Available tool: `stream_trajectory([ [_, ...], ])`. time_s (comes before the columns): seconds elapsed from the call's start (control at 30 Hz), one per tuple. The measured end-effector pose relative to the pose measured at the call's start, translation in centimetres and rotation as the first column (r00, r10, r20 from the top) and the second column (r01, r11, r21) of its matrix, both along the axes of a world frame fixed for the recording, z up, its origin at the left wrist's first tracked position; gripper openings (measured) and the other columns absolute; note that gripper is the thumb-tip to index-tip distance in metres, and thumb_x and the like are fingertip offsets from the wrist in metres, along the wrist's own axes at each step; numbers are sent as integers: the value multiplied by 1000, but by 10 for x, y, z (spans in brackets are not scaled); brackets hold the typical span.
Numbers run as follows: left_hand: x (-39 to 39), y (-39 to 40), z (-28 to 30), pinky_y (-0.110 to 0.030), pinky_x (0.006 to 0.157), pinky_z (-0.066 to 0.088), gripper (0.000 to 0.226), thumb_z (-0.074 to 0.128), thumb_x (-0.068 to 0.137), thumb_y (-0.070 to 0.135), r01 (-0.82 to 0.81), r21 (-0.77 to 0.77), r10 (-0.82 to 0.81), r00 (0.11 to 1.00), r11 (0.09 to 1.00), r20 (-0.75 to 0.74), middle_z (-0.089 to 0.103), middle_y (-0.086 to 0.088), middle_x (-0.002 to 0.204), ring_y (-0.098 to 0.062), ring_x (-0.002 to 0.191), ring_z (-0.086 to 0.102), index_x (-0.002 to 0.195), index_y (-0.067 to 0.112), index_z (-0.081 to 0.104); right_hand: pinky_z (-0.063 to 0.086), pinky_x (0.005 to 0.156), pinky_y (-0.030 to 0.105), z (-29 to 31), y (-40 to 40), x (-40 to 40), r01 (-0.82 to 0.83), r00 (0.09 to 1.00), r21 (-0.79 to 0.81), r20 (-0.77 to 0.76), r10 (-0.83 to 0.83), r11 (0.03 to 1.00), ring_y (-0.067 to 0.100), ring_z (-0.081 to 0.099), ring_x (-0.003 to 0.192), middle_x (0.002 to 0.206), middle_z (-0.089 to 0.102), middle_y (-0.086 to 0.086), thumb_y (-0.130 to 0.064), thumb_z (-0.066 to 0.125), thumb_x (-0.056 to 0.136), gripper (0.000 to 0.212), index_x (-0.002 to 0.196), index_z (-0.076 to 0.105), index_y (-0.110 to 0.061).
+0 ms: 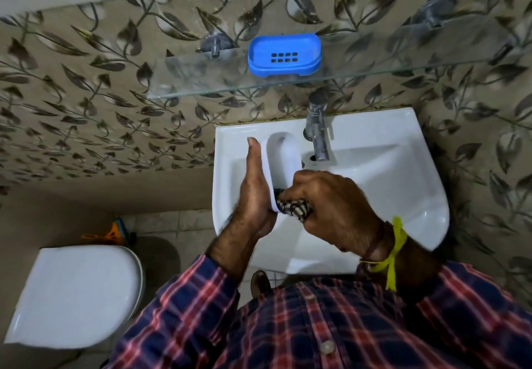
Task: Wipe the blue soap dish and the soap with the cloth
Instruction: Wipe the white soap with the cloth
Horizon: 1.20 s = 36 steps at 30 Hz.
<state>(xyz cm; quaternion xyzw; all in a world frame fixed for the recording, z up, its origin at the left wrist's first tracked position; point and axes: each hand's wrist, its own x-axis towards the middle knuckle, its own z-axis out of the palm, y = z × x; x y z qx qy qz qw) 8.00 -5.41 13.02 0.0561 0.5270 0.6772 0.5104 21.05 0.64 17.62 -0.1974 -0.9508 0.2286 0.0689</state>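
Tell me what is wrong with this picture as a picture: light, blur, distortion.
Head view: dim light with a dark floor; glare spots on the white sink; wide-angle bending curves the glass shelf and wall edge; motion blur smears the soap, held in the left hand, and the cloth gripped by the right hand; the blue soap dish stays fairly sharp.

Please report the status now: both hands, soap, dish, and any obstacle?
Left hand holds soap over sink. Right hand grips cloth against soap. Blue soap dish empty on shelf. Nothing blocking.
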Motion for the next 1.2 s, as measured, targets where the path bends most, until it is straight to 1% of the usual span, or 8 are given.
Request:
stream_trajectory([
  [0.23,-2,7,7,-33,73,61,85,45,78,84,15,-9,-15,1000,1000,-7,78,-13,106,-25,95,77,115,16,77,32,59,27,-1,3,-5,83,995,66,57,-87,994,27,62,80,78,51,-7,-20,57,74,19,87,69,-27],
  [0.4,8,5,0,-34,71,62,78,38,80,84,31,13,-31,999,999,-30,79,-10,104,-24,95,77,100,24,82,35,58,26,-5,0,-16,293,955,41,-64,-291,955,24,62,78,80,58,-4,-45,51,77,29,85,70,-25],
  [0.63,5,9,10,-31,73,61,77,33,86,81,40,45,-37,998,998,-59,79,-8,107,-22,99,76,105,24,81,36,58,25,-1,2,-19,360,933,75,-54,-357,930,27,65,79,86,65,-3,-42,61,77,22,84,69,-23],
  [0.73,6,10,10,-31,72,62,77,24,91,79,82,76,-80,997,994,-24,80,-3,103,-18,96,76,103,28,81,37,55,29,10,5,-31,355,917,7,-199,-346,935,26,61,77,80,57,-3,-41,36,71,45,89,71,-21],
  [0.87,-1,11,13,-35,74,62,79,28,87,82,36,72,-33,999,997,-42,78,-8,107,-22,98,76,106,26,80,34,59,27,7,8,-30,358,930,67,-108,-350,931,31,64,83,87,63,-1,-38,49,71,31,86,69,-21],
  [0.97,9,14,11,-30,70,62,70,23,93,76,56,76,-52,997,996,-60,80,2,106,-15,97,76,102,36,81,38,58,29,11,8,-40,465,847,12,-299,-440,885,31,63,81,82,59,-1,-36,40,74,38,90,70,-19],
  [1.07,8,14,7,-30,69,61,65,27,95,74,26,77,-23,999,997,-43,78,2,112,-17,103,75,106,36,79,36,61,22,14,11,-45,302,833,-157,-437,-340,940,21,60,76,76,47,-9,-36,43,75,44,96,74,-14],
  [1.2,-3,12,2,-33,64,61,74,39,75,88,-15,27,17,998,1000,-67,80,-4,103,-21,94,78,101,33,81,53,76,30,8,20,-29,-62,935,-379,-346,-79,923,14,63,87,81,59,-11,-23,58,71,36,100,76,-13],
])
